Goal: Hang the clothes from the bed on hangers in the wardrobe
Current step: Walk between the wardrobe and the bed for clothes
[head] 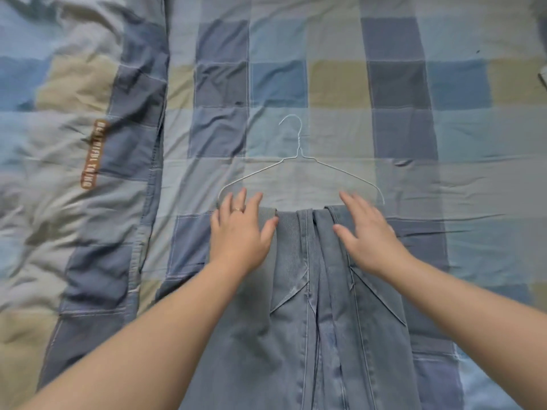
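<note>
Where the top fold of the blue-grey denim trousers [296,321] meets the lower bar of the thin white wire hanger [299,145], both grips lie spread and flat with fingers straight, clamped on nothing. The left grip [241,232] rests on the left edge of the fold, its fingertips reaching past it toward the hanger's left shoulder; a thin ring [238,209] sits on one finger. The right grip [370,235] is over the right edge of the fold. It is blurred, so I cannot tell how firmly it presses. Between the two grips the trousers run back toward the person in long lengthwise folds and cover most of the hanger's lower bar. Beyond the fingertips the hanger lies flat, its hook pointing away from the person.

Open bed shows beyond the hook and outward of the right grip, where only shallow creases mark the cloth. Outward of the left grip the flat room is narrower and ends at the edge of a rumpled quilt [74,143] in the same colours, which carries a brown printed label [93,155].

Everything lies on a checked bed sheet [399,84] of blue, grey and beige squares. It fills the view, and nothing of the room past the bed shows.
</note>
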